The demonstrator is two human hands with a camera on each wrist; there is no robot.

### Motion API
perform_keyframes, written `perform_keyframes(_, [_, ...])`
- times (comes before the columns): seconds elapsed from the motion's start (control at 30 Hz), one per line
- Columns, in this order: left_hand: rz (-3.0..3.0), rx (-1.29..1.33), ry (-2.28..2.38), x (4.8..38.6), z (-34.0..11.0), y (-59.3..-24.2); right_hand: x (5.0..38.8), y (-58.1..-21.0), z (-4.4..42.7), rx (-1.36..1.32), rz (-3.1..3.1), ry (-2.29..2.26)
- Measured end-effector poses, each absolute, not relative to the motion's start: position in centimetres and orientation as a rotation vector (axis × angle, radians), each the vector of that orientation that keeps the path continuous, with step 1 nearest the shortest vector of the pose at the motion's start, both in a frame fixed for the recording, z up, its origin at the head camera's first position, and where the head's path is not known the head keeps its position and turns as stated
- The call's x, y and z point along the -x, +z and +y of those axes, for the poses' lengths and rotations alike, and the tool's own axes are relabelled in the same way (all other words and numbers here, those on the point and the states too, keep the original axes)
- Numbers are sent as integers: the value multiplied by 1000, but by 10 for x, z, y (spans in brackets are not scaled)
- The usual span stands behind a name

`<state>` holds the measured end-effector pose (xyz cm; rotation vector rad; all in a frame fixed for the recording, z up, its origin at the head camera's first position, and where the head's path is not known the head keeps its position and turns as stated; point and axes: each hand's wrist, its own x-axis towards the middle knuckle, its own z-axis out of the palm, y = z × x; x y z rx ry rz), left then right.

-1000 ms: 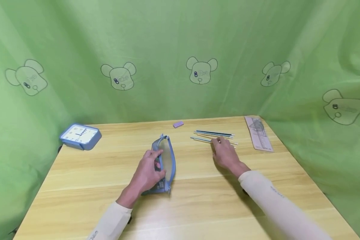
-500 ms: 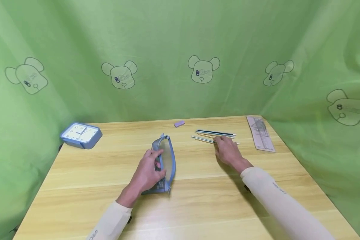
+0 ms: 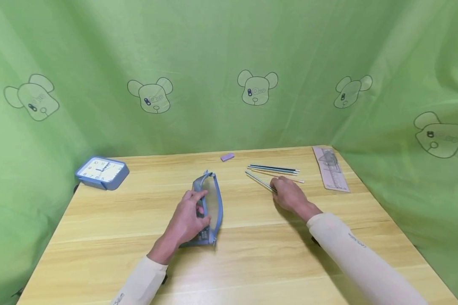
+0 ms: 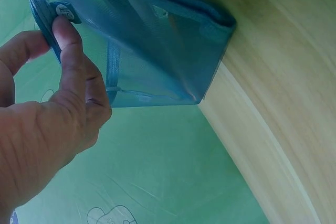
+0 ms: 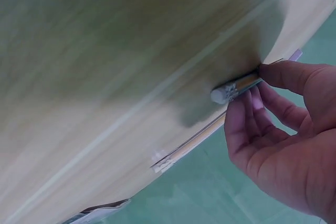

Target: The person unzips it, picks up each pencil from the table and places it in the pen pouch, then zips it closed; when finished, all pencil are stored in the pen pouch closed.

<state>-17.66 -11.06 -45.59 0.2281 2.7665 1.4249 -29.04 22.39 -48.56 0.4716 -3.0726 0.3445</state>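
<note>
My left hand (image 3: 188, 218) grips the near side of a blue mesh zip pencil case (image 3: 217, 203), whose mouth gapes upward. In the left wrist view, the thumb and fingers hold the rim of the pencil case (image 4: 152, 40) near a small round label. On the right, my right hand (image 3: 290, 195) pinches thin pencils (image 3: 260, 181) near their eraser ends, low over the table. The right wrist view has a white eraser tip on the pinched pencils (image 5: 244, 83) poking out past the thumb; their exact number is hard to tell. Beyond that hand, several other pencils (image 3: 272, 168) lie side by side.
A purple eraser (image 3: 227, 157) lies near the back edge of the wooden table (image 3: 110, 228). The blue clock (image 3: 102, 173) stands at the back left. A ruler set in a pinkish pack (image 3: 331, 169) lies at the right. Green curtains (image 3: 206, 38) enclose the table.
My right hand has drawn the pinched pencils slightly toward me and swung them to a steeper angle, apart from the others. The left hand and pencil case stay put.
</note>
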Motion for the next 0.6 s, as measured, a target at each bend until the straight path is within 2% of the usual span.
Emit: perform_keyframes(0.6, [2775, -235, 1422, 176, -111, -454, 274, -485, 213, -533, -2999, 300])
